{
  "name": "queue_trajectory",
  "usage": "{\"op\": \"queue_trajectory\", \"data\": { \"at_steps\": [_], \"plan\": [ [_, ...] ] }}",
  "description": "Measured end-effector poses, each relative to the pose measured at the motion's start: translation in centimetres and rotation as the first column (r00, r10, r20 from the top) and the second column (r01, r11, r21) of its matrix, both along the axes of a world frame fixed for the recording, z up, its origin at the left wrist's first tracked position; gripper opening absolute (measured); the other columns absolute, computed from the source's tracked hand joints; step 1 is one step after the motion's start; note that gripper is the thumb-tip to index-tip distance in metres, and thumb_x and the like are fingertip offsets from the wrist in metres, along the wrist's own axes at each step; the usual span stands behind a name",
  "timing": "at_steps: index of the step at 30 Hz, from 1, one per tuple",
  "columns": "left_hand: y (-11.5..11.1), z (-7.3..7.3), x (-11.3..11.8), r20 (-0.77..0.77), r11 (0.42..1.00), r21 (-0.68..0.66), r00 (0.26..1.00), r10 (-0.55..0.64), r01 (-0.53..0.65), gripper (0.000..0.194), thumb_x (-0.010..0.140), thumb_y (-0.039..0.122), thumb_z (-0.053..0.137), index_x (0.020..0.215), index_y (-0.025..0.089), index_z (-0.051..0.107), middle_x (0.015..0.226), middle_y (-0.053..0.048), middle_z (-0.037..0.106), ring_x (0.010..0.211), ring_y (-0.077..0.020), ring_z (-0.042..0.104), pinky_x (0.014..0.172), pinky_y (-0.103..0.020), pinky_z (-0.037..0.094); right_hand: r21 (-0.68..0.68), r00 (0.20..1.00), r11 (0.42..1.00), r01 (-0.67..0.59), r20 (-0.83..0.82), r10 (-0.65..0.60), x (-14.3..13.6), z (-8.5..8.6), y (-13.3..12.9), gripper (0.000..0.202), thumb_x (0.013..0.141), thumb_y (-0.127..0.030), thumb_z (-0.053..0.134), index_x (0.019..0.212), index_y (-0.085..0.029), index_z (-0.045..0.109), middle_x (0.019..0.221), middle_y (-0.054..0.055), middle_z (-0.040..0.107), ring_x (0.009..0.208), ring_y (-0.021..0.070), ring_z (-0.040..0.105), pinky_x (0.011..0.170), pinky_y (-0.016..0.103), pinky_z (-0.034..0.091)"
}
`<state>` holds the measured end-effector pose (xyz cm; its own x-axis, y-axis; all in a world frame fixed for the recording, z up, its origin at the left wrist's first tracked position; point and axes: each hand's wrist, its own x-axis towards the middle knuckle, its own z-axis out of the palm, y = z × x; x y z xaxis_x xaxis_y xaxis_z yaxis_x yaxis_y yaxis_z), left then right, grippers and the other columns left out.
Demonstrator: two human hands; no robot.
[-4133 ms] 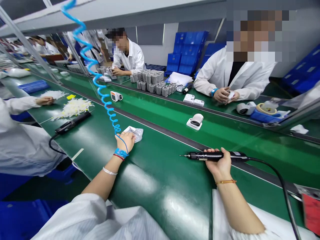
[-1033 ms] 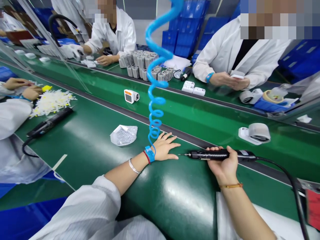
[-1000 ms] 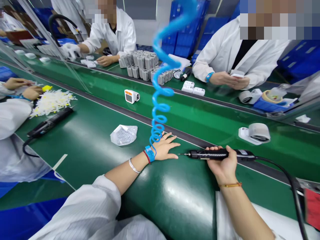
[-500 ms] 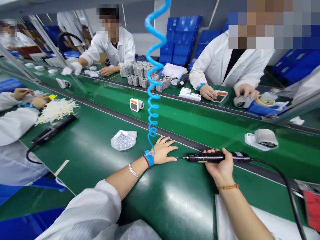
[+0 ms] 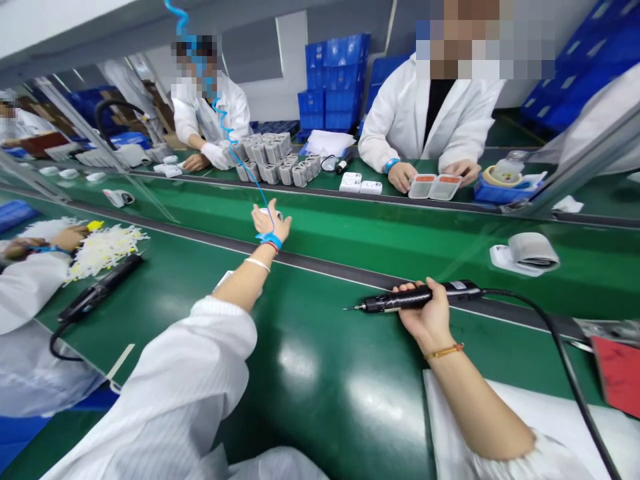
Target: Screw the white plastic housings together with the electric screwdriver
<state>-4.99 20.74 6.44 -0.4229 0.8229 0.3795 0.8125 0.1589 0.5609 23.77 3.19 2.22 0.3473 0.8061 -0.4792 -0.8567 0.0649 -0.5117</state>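
Observation:
My left hand (image 5: pixel 273 223) reaches over the green conveyor, its fingers curled around a white wrist blood pressure monitor (image 5: pixel 278 215) that is mostly hidden behind the hand. A blue wrist strap with a coiled blue cord (image 5: pixel 253 177) is on that wrist. In my right hand (image 5: pixel 427 313) lies a black electric screwdriver (image 5: pixel 400 301), held level with its thin bit pointing left. Under my left forearm, a pale edge of the bag of small screws (image 5: pixel 223 281) peeks out. Another monitor with a rolled grey cuff (image 5: pixel 533 253) sits on the conveyor to the right.
Across the conveyor, a co-worker's hands hold white cases (image 5: pixel 435 187); grey cuffs (image 5: pixel 270 157) stand stacked nearby. On the left, another person's hand is beside a pile of white and yellow parts (image 5: pixel 107 250) and a second screwdriver (image 5: pixel 103 287). A black cable (image 5: pixel 555 333) runs at right.
My left hand has moved from the bench forward onto the conveyor, around the monitor. My right hand keeps hold of the screwdriver. The co-worker opposite now holds two case pieces side by side.

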Motion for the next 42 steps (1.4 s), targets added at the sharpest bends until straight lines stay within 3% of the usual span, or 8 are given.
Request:
{"op": "queue_trajectory", "data": {
  "at_steps": [6,17,19,22,25,32,37,42],
  "plan": [
    [3.3,-1.0,-2.0,0.132,0.995,-0.101,0.991,0.001,0.012,0.056,0.062,0.022,0.074,0.112,0.023,0.047,0.136,-0.013,0.030,0.121,-0.0321,0.038,0.097,-0.045,0.034,0.040,1.000,0.999,-0.003,0.000,0.003,-0.1,-0.1,-0.1,0.018,0.073,-0.029,0.058,0.072,-0.019,0.044,0.061,-0.003,0.048,0.057,0.0111,0.052,0.063,0.029,0.052],
    [-0.7,-0.4,0.1,0.506,0.982,-0.030,0.850,-0.144,0.185,0.041,0.075,0.020,0.057,0.113,0.018,0.040,0.090,-0.004,0.060,0.081,-0.0170,0.061,0.073,-0.033,0.051,0.019,1.000,1.000,-0.003,-0.011,0.004,-0.1,0.1,-0.1,0.015,0.075,-0.028,0.055,0.070,-0.018,0.044,0.060,-0.003,0.049,0.056,0.0115,0.053,0.062,0.030,0.053],
    [-3.9,-0.8,1.2,0.628,0.958,0.023,0.741,-0.237,0.287,0.037,0.078,0.025,0.052,0.113,0.019,0.041,0.091,-0.003,0.061,0.081,-0.0160,0.062,0.071,-0.032,0.052,0.019,1.000,1.000,-0.007,-0.005,0.007,-0.1,0.1,-0.2,0.015,0.076,-0.027,0.054,0.069,-0.018,0.044,0.060,-0.003,0.048,0.056,0.0115,0.052,0.062,0.030,0.053],
    [-10.1,-2.1,2.8,0.885,0.801,0.284,0.177,-0.430,0.527,0.039,0.080,0.041,0.048,0.113,0.021,0.042,0.107,-0.006,0.060,0.092,-0.0205,0.061,0.074,-0.038,0.052,0.015,1.000,1.000,-0.012,0.005,0.012,-0.1,0.1,-0.2,0.015,0.075,-0.028,0.054,0.069,-0.018,0.044,0.060,-0.003,0.048,0.056,0.0112,0.052,0.062,0.030,0.053],
    [-15.9,-3.6,4.0,0.904,0.666,0.358,-0.066,-0.422,0.654,0.042,0.077,0.044,0.053,0.112,0.022,0.044,0.109,-0.007,0.061,0.094,-0.0219,0.061,0.076,-0.039,0.051,0.001,1.000,1.000,-0.011,0.014,0.011,-0.1,0.1,-0.3,0.015,0.075,-0.028,0.053,0.069,-0.018,0.043,0.061,-0.003,0.047,0.056,0.0112,0.052,0.062,0.031,0.053],
    [-22.5,-4.5,5.0,0.720,0.336,0.137,0.139,-0.680,0.932,0.053,0.066,0.028,0.071,0.114,0.019,0.051,0.097,-0.005,0.067,0.085,-0.0170,0.063,0.076,-0.029,0.047,0.053,0.990,0.991,0.125,0.061,-0.128,1.0,2.8,-1.2,0.017,0.075,-0.032,0.044,0.067,-0.018,0.039,0.055,-0.005,0.039,0.048,0.0092,0.045,0.050,0.026,0.047],
    [-22.4,-4.4,4.8,0.541,0.359,-0.037,0.321,-0.778,0.933,0.058,0.070,0.025,0.066,0.124,0.022,0.046,0.089,0.000,0.069,0.077,-0.0140,0.063,0.071,-0.024,0.047,0.286,0.968,0.953,0.105,0.192,-0.164,1.0,8.3,-4.3,0.021,0.065,-0.036,0.049,0.073,-0.016,0.050,0.058,-0.003,0.041,0.049,0.0098,0.043,0.046,0.025,0.044],
    [-22.5,-4.1,4.5,0.406,0.294,-0.089,0.304,-0.862,0.952,0.042,0.072,0.029,0.062,0.113,0.024,0.054,0.098,0.001,0.068,0.084,-0.0133,0.064,0.073,-0.021,0.046,0.433,0.884,0.884,-0.177,0.464,-0.051,-1.4,11.7,-7.6,0.032,0.055,-0.041,0.066,0.077,-0.018,0.060,0.053,-0.003,0.039,0.046,0.0095,0.038,0.044,0.026,0.041]
  ]
}}
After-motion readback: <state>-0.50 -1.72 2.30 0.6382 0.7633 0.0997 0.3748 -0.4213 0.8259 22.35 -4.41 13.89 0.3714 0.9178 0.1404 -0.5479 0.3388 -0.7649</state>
